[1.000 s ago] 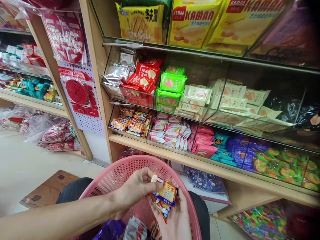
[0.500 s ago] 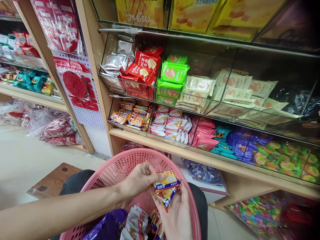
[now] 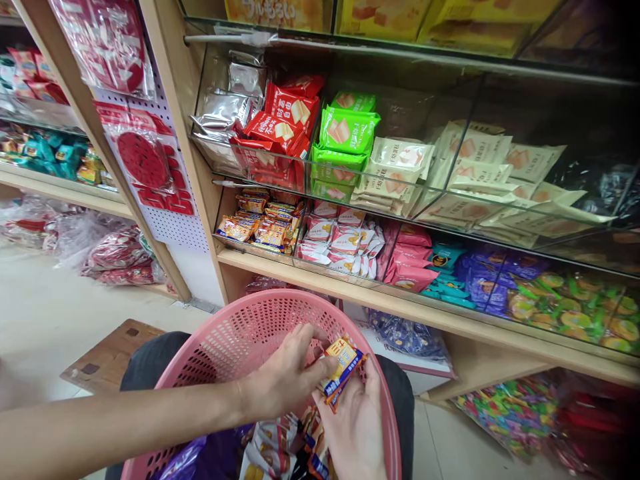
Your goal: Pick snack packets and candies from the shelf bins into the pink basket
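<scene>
Over a pink plastic basket (image 3: 200, 357), my hands hold a small stack of yellow, orange and blue snack packets (image 3: 343, 363). My left hand (image 3: 287, 373) reaches in from the left, its thumb pressed on the top packet and its fingers behind it. Cupped beneath the stack, my right hand (image 3: 356, 417) grips the packets from below and the right side. Inside the basket lie a purple bag (image 3: 203, 457), white packets with a brown print (image 3: 270, 447) and more orange and blue packets (image 3: 315, 443), partly hidden by my right hand.
Ahead stands a shelf with clear bins: matching orange packets (image 3: 270, 230), white-pink packets (image 3: 345, 243), red packets (image 3: 287, 120), green packets (image 3: 347, 130) and cream packets (image 3: 475, 157). A wooden board (image 3: 113, 353) lies on the floor at left. Bagged goods (image 3: 520, 407) sit under the shelf.
The two packets, fanned apart before, now lie more squarely stacked. My left hand has shifted slightly right along them. The view has tilted a little downward.
</scene>
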`<move>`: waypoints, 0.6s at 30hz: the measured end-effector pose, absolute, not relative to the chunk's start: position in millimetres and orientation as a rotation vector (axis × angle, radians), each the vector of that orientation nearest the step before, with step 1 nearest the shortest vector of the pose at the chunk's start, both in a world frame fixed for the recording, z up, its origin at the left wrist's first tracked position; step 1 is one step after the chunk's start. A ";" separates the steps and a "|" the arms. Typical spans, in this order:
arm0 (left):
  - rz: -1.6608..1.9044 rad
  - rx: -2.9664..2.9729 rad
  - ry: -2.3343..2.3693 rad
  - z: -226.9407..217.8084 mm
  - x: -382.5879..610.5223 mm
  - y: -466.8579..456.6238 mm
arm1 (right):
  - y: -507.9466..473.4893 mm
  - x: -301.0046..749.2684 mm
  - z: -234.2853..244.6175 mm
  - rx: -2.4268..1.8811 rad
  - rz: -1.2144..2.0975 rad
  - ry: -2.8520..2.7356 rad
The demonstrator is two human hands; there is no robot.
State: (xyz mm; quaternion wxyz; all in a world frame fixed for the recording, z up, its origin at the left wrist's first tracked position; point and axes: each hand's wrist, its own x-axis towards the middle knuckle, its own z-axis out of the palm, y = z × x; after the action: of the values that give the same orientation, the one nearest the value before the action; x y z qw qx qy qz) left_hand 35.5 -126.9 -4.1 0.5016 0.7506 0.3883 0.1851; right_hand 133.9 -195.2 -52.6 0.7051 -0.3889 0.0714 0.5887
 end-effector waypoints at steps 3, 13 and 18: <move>0.267 1.949 0.877 5.9 38.0 -137.3 | -197.2 133.4 -52.0 -0.822 1.321 0.168; 0.161 2.139 0.955 -14.6 64.2 -133.5 | -200.0 131.7 -41.9 -0.714 1.176 0.124; 0.110 2.091 0.971 -15.8 72.7 -123.9 | -201.8 132.1 -39.7 -0.685 1.114 0.063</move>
State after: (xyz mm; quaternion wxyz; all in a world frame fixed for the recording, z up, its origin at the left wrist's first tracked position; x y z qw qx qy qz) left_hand 72.7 -123.9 -15.8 0.4046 0.8285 0.3848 0.0436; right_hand 132.1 -201.8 -39.7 0.7931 -0.3187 0.0295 0.5182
